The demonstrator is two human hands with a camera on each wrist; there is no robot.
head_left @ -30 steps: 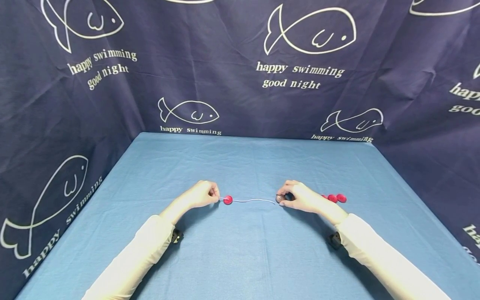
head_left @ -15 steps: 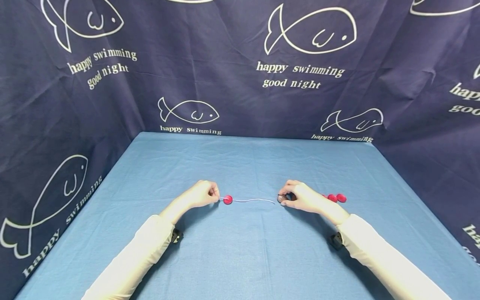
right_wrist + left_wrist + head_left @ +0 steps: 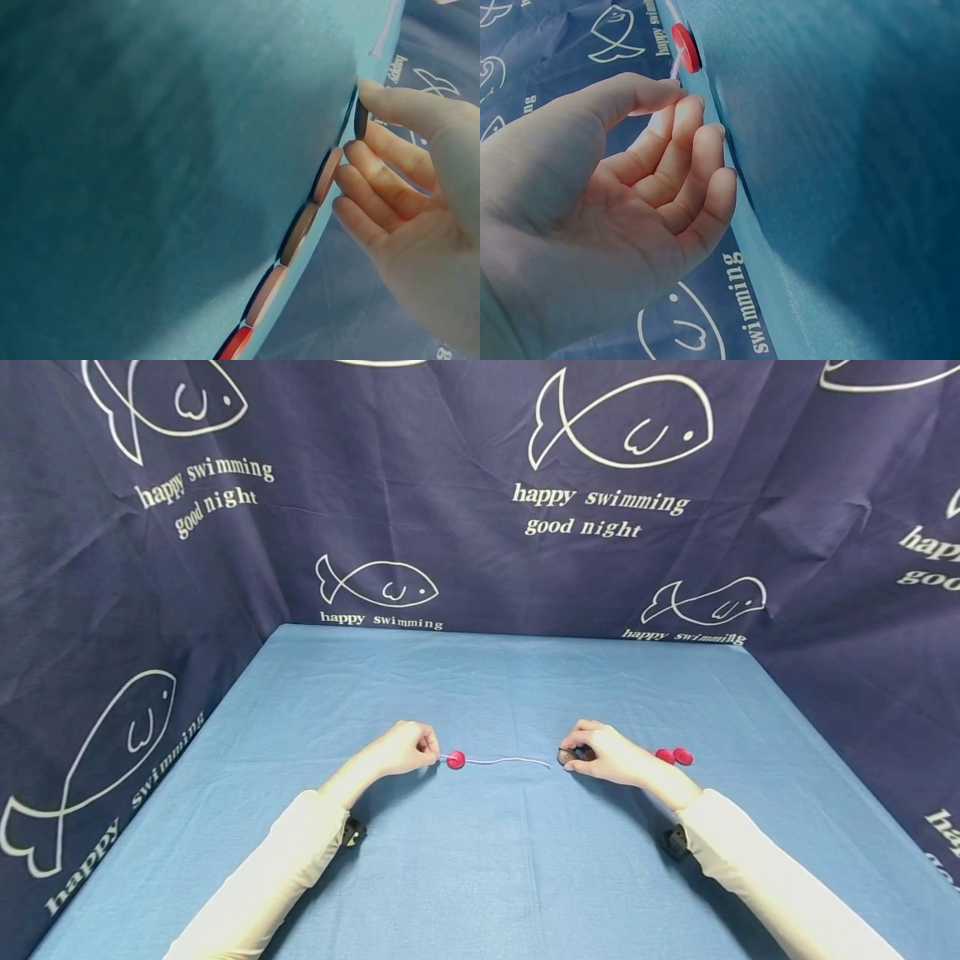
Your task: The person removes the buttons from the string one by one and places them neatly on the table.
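Note:
My left hand (image 3: 407, 747) pinches a thin white string (image 3: 510, 759) between thumb and fingertip. On that string, just beyond the fingertips, is a round red button (image 3: 456, 760); the left wrist view shows it tilted on edge, with the string (image 3: 676, 69) passing to it. The string's loose end lies to the right, short of my right hand (image 3: 603, 752). That hand pinches a dark brown button (image 3: 567, 757) with several small holes facing up. In the right wrist view the held button (image 3: 361, 120) is seen edge-on between thumb and finger.
Beside the right hand, a row of several buttons lies on the blue cloth; the right wrist view shows a brown button (image 3: 300, 234) and a red button (image 3: 236, 343) among them. Two red buttons (image 3: 682, 756) show past the wrist. A dark blue fish-print curtain (image 3: 480, 510) surrounds the table.
My right hand has shifted slightly right with the brown button, widening the gap to the string's end. The left hand, string and threaded red button look unmoved.

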